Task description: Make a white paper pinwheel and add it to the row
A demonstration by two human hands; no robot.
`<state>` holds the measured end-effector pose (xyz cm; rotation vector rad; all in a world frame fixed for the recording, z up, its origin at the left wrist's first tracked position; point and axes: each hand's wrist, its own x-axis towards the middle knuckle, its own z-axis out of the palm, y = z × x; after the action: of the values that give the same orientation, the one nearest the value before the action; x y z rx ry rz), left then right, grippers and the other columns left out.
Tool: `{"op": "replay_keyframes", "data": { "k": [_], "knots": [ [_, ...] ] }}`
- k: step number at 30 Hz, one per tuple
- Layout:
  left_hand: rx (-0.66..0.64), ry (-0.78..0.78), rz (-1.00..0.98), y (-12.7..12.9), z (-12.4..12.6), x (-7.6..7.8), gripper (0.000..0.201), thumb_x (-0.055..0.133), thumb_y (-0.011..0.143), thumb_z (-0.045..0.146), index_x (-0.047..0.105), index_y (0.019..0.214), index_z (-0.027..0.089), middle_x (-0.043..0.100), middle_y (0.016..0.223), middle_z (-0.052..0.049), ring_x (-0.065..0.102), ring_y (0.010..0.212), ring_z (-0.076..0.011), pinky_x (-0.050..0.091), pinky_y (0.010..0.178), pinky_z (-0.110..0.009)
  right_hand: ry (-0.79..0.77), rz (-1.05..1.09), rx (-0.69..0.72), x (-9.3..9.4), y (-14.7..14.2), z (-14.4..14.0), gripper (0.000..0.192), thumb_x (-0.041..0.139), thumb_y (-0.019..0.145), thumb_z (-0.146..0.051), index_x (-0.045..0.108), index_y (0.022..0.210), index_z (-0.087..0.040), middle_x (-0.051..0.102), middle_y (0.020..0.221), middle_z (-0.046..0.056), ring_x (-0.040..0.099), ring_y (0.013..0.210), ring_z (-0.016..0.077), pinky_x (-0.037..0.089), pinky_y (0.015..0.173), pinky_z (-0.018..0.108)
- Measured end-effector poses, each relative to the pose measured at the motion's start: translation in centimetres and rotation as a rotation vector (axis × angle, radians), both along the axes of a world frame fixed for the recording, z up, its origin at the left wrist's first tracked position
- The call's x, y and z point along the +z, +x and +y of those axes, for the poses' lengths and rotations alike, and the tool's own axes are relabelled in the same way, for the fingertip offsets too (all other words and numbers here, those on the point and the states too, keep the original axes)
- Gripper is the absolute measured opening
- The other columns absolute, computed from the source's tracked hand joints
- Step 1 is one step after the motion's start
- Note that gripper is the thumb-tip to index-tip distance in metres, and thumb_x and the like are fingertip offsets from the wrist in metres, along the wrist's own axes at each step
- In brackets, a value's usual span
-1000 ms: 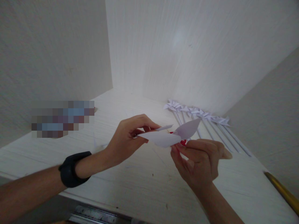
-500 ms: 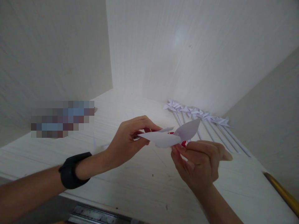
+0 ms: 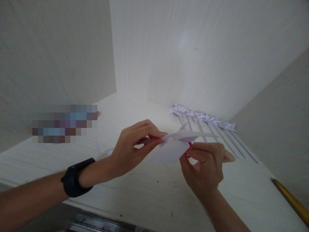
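Folded white paper (image 3: 172, 149), held in the air above the worktop (image 3: 135, 190) between both hands. Left hand (image 3: 134, 146), black watch (image 3: 73, 178) on the wrist: thumb and fingers pinched shut on the paper's left edge. Right hand (image 3: 205, 164): fingers closed on the paper's right side, a small red item showing at the grip, too hidden to identify. Pinwheels (image 3: 205, 120), white paper on white sticks, lying in a row on the worktop beyond the hands, near the back wall. Yellow rod (image 3: 291, 199) at the worktop's right edge, well apart from the hands.
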<state>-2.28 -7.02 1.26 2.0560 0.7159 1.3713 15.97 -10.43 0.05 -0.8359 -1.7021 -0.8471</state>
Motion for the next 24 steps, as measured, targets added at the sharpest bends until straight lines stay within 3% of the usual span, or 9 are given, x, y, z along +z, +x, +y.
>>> {"op": "replay_keyframes", "data": {
  "k": [10,24],
  "knots": [
    [0.029,0.039,0.005,-0.16,0.06,-0.26,0.01,0.06,0.081,0.019,0.069,0.086,0.023,0.062,0.076,-0.002,0.056,0.065,-0.0104,0.044,0.051,-0.019,-0.118,0.16,-0.011,-0.51,-0.98,0.42,0.015,0.057,0.08,-0.016,0.046,0.071,-0.02,0.056,0.069,-0.003,0.053,0.065,0.0123,0.026,0.069,0.033],
    [0.016,0.264,-0.035,-0.07,0.03,-0.32,0.013,0.062,0.078,0.009,0.069,0.087,0.016,0.058,0.07,0.0,0.054,0.059,-0.0065,0.042,0.047,-0.014,-0.182,0.123,0.047,-0.49,-0.81,0.03,0.012,0.056,0.081,-0.018,0.045,0.076,-0.019,0.056,0.074,-0.002,0.051,0.068,0.0126,0.027,0.069,0.033]
  ]
}}
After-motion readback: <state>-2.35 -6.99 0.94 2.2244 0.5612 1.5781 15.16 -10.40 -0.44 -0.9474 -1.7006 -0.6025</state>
